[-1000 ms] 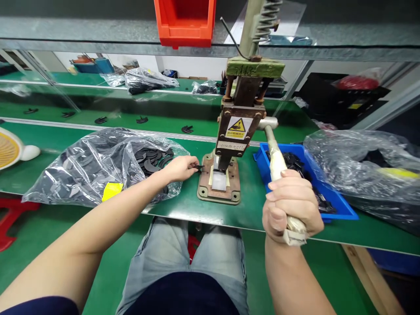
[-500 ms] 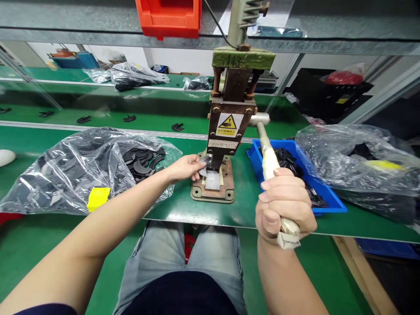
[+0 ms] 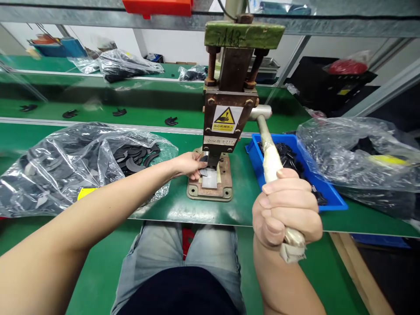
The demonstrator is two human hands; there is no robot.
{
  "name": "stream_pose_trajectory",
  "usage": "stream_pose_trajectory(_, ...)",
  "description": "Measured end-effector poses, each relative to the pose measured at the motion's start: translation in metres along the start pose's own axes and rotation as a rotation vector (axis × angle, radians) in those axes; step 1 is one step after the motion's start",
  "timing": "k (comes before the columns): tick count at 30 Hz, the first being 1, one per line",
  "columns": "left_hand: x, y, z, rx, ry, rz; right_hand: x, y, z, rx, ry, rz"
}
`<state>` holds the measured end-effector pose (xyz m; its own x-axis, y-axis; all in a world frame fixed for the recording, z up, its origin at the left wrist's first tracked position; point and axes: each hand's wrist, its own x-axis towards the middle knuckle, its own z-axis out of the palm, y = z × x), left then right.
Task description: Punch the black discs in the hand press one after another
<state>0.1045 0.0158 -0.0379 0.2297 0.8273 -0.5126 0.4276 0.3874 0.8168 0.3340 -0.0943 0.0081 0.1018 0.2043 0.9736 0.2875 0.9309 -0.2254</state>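
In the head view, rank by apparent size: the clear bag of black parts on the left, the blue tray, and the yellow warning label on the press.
1. Clear bag of black parts, largest.
2. Blue tray, partly hidden by the right hand and lever handle.
3. Yellow warning label, smallest.

Green desk in front, metal-edged. Behind it a green conveyor belt runs crosswise, then another green bench with clear bags. Overhead, a grey steel shelf carrying a red bin. White wall at back. Green floor. Even, bright light.
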Motion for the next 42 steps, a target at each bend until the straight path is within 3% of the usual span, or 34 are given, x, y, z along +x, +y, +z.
stream_pose_trajectory(6,-0.007,0.01,0.009,0.025,0.019,-0.053,0.002,-0.003,-0.002,-0.011,-0.017,0.031)
stream_pose_trajectory(9,-0.014,0.011,0.011,0.026,0.023,0.066,0.005,-0.005,-0.004,-0.007,-0.039,0.039)
stream_pose_trajectory(11,-0.021,0.012,0.0,0.025,-0.066,0.18,0.006,-0.003,-0.006,-0.012,-0.058,0.034)
stream_pose_trajectory(14,-0.033,0.01,-0.044,0.147,-0.102,0.306,0.004,0.001,-0.006,-0.022,-0.043,0.025)
stream_pose_trajectory(17,-0.045,0.001,-0.106,0.459,0.221,0.373,0.003,0.004,-0.002,-0.014,0.002,0.03)
stream_pose_trajectory(19,-0.052,-0.012,-0.142,0.649,0.338,0.313,0.002,0.003,0.001,-0.006,0.035,0.027)
stream_pose_trajectory(22,-0.062,-0.035,-0.169,0.86,0.318,0.135,0.002,0.001,0.003,-0.005,0.06,0.037)
stream_pose_trajectory(24,-0.066,-0.05,-0.168,0.958,0.262,0.097,0.002,-0.001,0.004,-0.003,0.055,0.053)
stream_pose_trajectory(31,-0.057,-0.082,-0.13,1.124,0.178,0.221,0.004,0.0,0.004,-0.003,0.054,0.034)
stream_pose_trajectory(37,-0.041,-0.079,-0.128,1.098,0.132,0.246,0.003,0.0,0.003,0.0,0.05,0.043)
stream_pose_trajectory(42,-0.038,-0.07,-0.122,1.051,0.147,0.368,0.002,0.005,0.001,-0.002,0.033,0.008)
